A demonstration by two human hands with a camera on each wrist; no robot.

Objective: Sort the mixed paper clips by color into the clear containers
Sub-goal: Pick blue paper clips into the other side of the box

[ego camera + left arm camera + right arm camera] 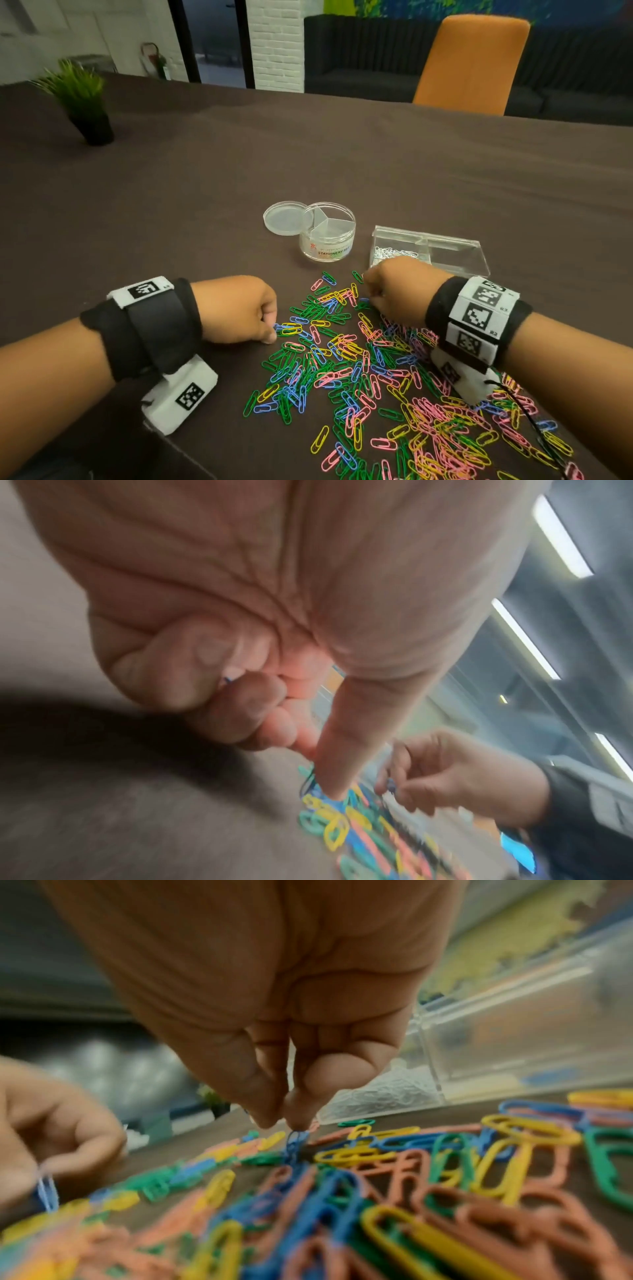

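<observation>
Your left hand [236, 308] pinches a blue clip [46, 1191] at the pile's [376, 370] left edge; your right hand [397, 291] pinches another blue clip [294, 1144] at its far edge. Next, probably carry both to the round container [327, 231] or clear box [455, 255] just beyond. Dark table [342, 154], orange chair [472, 61] behind.

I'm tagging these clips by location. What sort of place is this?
Probably an office meeting room or lounge: a long dark table with an orange chair pulled up, a dark sofa behind it, and a small potted plant as decor.
</observation>
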